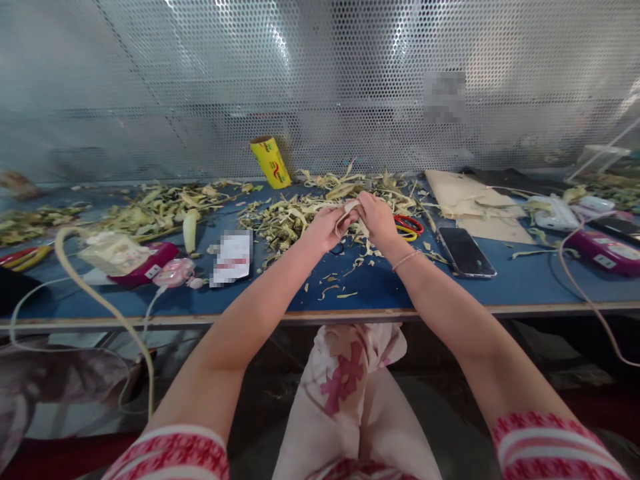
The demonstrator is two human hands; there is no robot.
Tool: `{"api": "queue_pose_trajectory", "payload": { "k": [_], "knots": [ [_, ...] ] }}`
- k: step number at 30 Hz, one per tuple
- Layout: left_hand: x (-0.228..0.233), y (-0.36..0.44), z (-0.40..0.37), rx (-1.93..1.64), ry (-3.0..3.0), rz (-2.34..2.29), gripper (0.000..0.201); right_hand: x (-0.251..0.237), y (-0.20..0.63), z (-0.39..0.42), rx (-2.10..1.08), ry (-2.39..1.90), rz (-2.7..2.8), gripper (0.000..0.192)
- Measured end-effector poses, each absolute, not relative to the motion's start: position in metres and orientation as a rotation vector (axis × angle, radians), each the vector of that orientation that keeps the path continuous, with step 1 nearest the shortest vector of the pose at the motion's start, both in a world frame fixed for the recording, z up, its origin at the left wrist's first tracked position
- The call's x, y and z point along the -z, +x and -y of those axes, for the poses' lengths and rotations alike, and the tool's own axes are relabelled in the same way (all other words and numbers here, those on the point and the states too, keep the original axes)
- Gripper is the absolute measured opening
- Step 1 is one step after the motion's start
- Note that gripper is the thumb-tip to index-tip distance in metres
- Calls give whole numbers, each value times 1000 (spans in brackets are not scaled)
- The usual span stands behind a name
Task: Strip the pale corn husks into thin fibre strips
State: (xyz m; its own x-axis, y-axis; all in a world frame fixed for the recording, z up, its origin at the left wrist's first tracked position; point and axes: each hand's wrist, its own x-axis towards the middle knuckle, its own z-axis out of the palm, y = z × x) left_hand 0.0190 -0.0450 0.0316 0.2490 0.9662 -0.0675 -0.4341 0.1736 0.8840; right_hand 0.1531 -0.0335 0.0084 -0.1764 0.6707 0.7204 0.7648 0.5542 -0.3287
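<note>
head view: both hands meet above the middle of the blue bench [280, 293]. left hand [326, 228] and right hand [376, 219] each pinch one end of a pale husk strip [347, 212], fingers closed tight on it, strip held just above the husk pile [285, 223]. red-handled scissors [409, 225] lie just beside the right hand; smartphone [465, 251] further right, near the bench edge. yellow roll [271, 162] stands tilted against the perforated wall. risk, as judged: strip looks dry and thin, so uneven pull could tear it off-line; a right wrist swing could knock the scissors or scatter scraps onto the phone.
</note>
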Motion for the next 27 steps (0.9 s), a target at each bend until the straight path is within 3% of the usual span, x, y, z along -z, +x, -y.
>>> {"api": "queue_pose_trajectory", "payload": {
  "k": [16, 27],
  "knots": [
    [-20, 22, 40, -1286, 1027, -788, 17, -9, 152, 28, -88, -991, 1860, 23],
    [-16, 19, 36, -1349, 1225, -890, 28, -6, 147, 30, -169, -1018, 1783, 6]
  ]
}}
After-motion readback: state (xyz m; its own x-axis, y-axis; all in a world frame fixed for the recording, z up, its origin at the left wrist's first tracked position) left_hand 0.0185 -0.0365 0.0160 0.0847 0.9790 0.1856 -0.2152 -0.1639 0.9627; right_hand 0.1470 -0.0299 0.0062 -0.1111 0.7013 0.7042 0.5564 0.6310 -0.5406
